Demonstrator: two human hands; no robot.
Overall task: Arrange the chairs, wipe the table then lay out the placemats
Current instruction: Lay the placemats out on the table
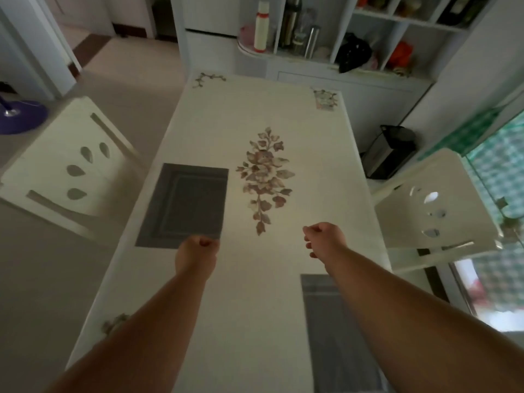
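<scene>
My hands above the table [255,321], two placemats laid.
My left hand [197,252] is fisted, empty, beside the centre-left placemat [184,204]; my right hand [323,238], loosely curled, empty, hovers above the lower-right placemat [337,336].

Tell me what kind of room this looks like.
Most likely a home dining area: a white dining table with grey placemats, white chairs on both sides, and open shelves holding bottles and flasks behind it.
</scene>
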